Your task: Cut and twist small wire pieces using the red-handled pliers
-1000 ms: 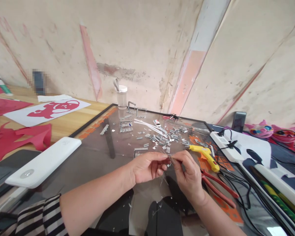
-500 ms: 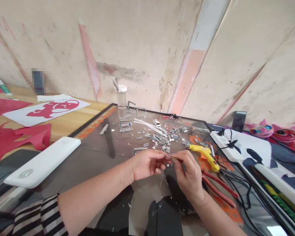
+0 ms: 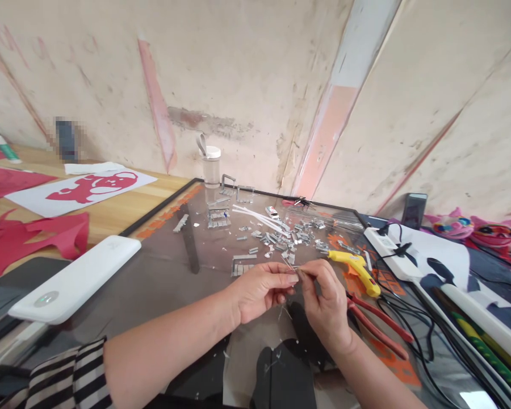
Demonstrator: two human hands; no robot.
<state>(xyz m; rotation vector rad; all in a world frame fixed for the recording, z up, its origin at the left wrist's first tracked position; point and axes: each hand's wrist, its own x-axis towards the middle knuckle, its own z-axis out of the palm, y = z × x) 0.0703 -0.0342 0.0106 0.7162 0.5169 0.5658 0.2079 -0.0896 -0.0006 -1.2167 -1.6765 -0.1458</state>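
Note:
Close together over the dark glass tabletop, my left hand (image 3: 262, 291) and my right hand (image 3: 327, 301) meet at the fingertips. Both pinch a thin wire (image 3: 287, 263), whose fine ends stick up between them. Exactly how the wire is bent or crossed is too small to tell. My left fingers curl inward under the thumb. Just beyond the hands lie many small grey metal pieces (image 3: 300, 233), and a comb-like grey metal piece (image 3: 241, 266) sits partly behind my left hand. Red-handled pliers (image 3: 378, 329) rest beside my right wrist.
A yellow glue gun (image 3: 354, 267) and a white power strip (image 3: 392, 254) with black cables are on the right. Thin wires (image 3: 323, 218) and white strips (image 3: 259, 218) lie farther back. A lidded jar (image 3: 212, 170) stands at the back; a white power bank (image 3: 76, 278) is left.
My left hand has shifted slightly, its thumb now lying nearer to my right fingertips, and the wire ends have tilted. My right hand stays nearly in place.

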